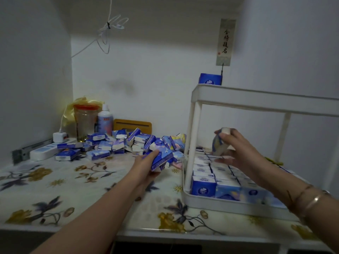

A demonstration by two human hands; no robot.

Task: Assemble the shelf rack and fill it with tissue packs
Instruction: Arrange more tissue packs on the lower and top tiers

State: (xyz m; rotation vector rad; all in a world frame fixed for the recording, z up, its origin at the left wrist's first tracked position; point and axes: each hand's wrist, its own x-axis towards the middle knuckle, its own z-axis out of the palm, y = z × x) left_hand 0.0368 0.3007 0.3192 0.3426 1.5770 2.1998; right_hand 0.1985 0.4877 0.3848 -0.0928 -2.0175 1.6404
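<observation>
Floral tabletop (55, 182), white rack (201, 202) at 3 o'clock. Lower tray nearly full. Right hand (238, 149) pinched tissue pack (219, 143) above back row; left hand (146, 164) gripped spare packs (161, 158). Best slid upright into gap, edges aligned with neighbours.

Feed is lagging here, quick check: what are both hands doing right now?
Left hand: grips a blue tissue pack above the table.
Right hand: holds a tissue pack over the rack's lower tray.

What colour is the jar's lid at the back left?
Orange-red, on the clear jar; the head view shows it.
</observation>
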